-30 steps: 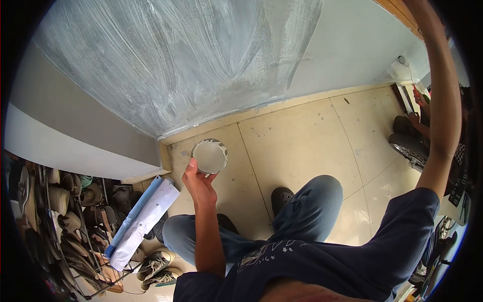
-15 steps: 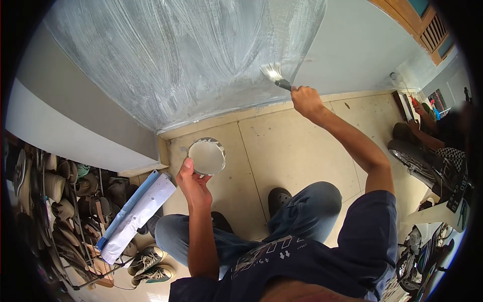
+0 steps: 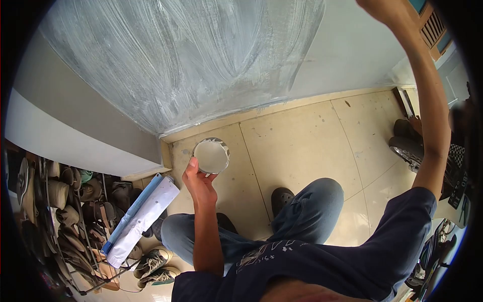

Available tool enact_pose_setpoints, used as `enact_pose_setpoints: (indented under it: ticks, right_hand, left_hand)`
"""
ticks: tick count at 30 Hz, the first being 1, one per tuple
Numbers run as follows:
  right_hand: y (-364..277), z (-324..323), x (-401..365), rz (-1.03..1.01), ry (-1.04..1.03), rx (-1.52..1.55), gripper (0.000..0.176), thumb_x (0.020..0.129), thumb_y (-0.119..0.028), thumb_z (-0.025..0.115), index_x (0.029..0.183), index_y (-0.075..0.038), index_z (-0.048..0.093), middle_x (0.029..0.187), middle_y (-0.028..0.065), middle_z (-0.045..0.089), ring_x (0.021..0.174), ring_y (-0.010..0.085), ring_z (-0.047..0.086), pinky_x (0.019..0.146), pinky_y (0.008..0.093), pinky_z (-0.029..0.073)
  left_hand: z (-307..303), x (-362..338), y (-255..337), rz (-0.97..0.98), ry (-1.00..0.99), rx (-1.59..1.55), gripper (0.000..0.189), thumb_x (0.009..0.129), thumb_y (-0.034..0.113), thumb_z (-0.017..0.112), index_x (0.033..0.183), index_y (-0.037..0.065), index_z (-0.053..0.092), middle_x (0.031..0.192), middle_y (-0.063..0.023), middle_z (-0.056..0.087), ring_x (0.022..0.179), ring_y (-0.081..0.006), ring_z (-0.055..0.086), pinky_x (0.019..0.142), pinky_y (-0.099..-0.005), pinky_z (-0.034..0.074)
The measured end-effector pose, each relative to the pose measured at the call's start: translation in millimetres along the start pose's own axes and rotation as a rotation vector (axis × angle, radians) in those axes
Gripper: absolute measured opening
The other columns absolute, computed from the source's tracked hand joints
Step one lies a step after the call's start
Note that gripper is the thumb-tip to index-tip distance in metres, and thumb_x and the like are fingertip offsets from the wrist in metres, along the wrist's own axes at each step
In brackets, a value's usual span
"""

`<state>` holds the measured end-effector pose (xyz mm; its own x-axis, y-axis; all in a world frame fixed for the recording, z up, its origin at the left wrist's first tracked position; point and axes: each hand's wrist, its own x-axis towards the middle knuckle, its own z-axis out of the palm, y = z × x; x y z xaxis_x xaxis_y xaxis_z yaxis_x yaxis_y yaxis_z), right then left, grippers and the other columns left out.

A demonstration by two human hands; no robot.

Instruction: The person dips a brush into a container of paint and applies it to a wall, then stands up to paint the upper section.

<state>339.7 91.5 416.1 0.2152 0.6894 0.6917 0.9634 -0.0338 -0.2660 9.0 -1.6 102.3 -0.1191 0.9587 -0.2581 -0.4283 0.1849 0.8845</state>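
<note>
My left hand (image 3: 201, 183) is closed around the near side of a round tub (image 3: 211, 155) with pale grey, paint-like liquid inside and smears on its rim. It holds the tub above the floor tiles, its thumb on the rim. My right hand (image 3: 378, 9) is raised at the top edge, by the plain grey wall; its fingers are cut off by the frame and no paintbrush shows there now. Facing me, the wall (image 3: 201, 55) bears streaky whitish-grey brush strokes, with a smoother grey area (image 3: 347, 48) to their right.
A shoe rack (image 3: 70, 211) packed with footwear stands at left, with a rolled white and blue sheet (image 3: 143, 221) against it. Sneakers (image 3: 153, 267) lie below. At right are another person's hand (image 3: 415, 124) and a motorcycle wheel (image 3: 406, 151). A wooden louvred frame (image 3: 433, 27) is at upper right.
My right hand, which held a paintbrush against the lower wall, has swung up and right to the frame's edge; the brush has left view. My left hand still holds the tub.
</note>
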Motion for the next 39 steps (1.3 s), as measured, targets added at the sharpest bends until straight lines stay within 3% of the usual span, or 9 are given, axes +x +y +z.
enact_pose_setpoints:
  ticks: [5,7,9,11,16,23,31,33,39]
  right_hand:
    - [-25.8,-9.6,4.3,-0.549,0.356,-0.477,0.010,0.082,-0.005,0.055,0.076,0.000,0.062,0.046,0.0012,0.046,0.035,0.0112,0.036,0.034,0.0252,0.033]
    - [-20.7,2.6,11.8,-0.114,0.064,-0.442,0.011,0.081,-0.005,0.053,0.076,0.000,0.061,0.051,0.0042,0.049,0.040,0.0124,0.041,0.038,0.0274,0.037]
    - [79.2,78.6,18.6,-0.576,0.243,-0.273,0.018,0.084,-0.007,0.049,0.072,0.001,0.059,0.059,0.0069,0.052,0.051,0.0159,0.047,0.046,0.0315,0.042]
    - [61.0,124.4,-30.6,-0.488,0.280,-0.419,0.018,0.086,-0.021,0.054,0.097,-0.009,0.061,0.050,0.0163,0.053,0.046,0.0346,0.055,0.042,0.0447,0.045]
    - [57.6,187.6,-148.4,-0.403,-0.184,-0.403,0.035,0.078,-0.004,0.050,0.111,0.007,0.051,0.061,0.0179,0.059,0.054,0.0310,0.062,0.047,0.0390,0.051]
    - [84.4,198.2,-161.4,-0.398,-0.715,-0.443,0.017,0.078,-0.010,0.054,0.087,0.000,0.064,0.079,0.0189,0.064,0.076,0.0321,0.065,0.066,0.0413,0.053]
    - [25.8,39.2,16.9,-0.634,-0.153,-0.368,0.016,0.083,-0.019,0.057,0.085,-0.006,0.065,0.064,0.0177,0.060,0.060,0.0349,0.059,0.059,0.0433,0.050]
    - [-57.8,-22.0,0.5,-0.074,-0.168,-0.426,0.021,0.087,-0.009,0.049,0.072,0.000,0.060,0.058,0.0057,0.052,0.047,0.0161,0.044,0.045,0.0308,0.041]
    - [-57.5,-21.3,33.6,-0.224,0.310,-0.374,0.020,0.089,-0.012,0.051,0.077,0.000,0.061,0.055,0.0038,0.050,0.043,0.0116,0.042,0.040,0.0261,0.037]
  left_hand:
    - [-4.1,3.2,-0.4,-0.016,0.000,-0.003,0.063,0.079,0.053,0.048,0.121,0.006,0.047,0.114,-0.0120,0.057,0.103,-0.0254,0.058,0.079,-0.0445,0.053]
    - [-3.7,4.6,-1.2,-0.017,0.003,-0.008,0.062,0.080,0.053,0.048,0.120,0.006,0.047,0.114,-0.0121,0.057,0.104,-0.0254,0.058,0.079,-0.0445,0.053]
    - [-5.4,5.0,0.1,-0.021,0.034,-0.021,0.062,0.080,0.053,0.048,0.119,0.005,0.047,0.113,-0.0124,0.058,0.103,-0.0256,0.058,0.079,-0.0443,0.053]
    - [-5.7,3.1,3.1,-0.016,0.039,-0.031,0.061,0.080,0.052,0.049,0.119,0.005,0.047,0.113,-0.0125,0.057,0.103,-0.0255,0.058,0.078,-0.0442,0.054]
    - [-5.2,0.7,2.1,0.011,0.051,-0.057,0.060,0.080,0.049,0.050,0.119,0.003,0.046,0.113,-0.0131,0.057,0.101,-0.0252,0.059,0.075,-0.0438,0.054]
    - [-0.3,-14.6,8.3,0.045,0.057,-0.004,0.059,0.079,0.048,0.051,0.116,0.001,0.048,0.109,-0.0129,0.058,0.093,-0.0253,0.062,0.074,-0.0437,0.054]
    - [1.2,-11.6,13.3,0.021,0.053,-0.019,0.059,0.079,0.048,0.051,0.116,0.003,0.049,0.107,-0.0126,0.059,0.095,-0.0247,0.062,0.076,-0.0438,0.053]
    - [-1.5,-8.5,10.8,0.016,0.023,-0.026,0.058,0.079,0.048,0.050,0.117,0.003,0.049,0.108,-0.0121,0.059,0.096,-0.0246,0.061,0.076,-0.0438,0.053]
    - [-12.0,-2.3,6.4,0.007,-0.033,-0.049,0.059,0.080,0.051,0.048,0.118,0.005,0.049,0.112,-0.0111,0.058,0.101,-0.0249,0.059,0.080,-0.0453,0.051]
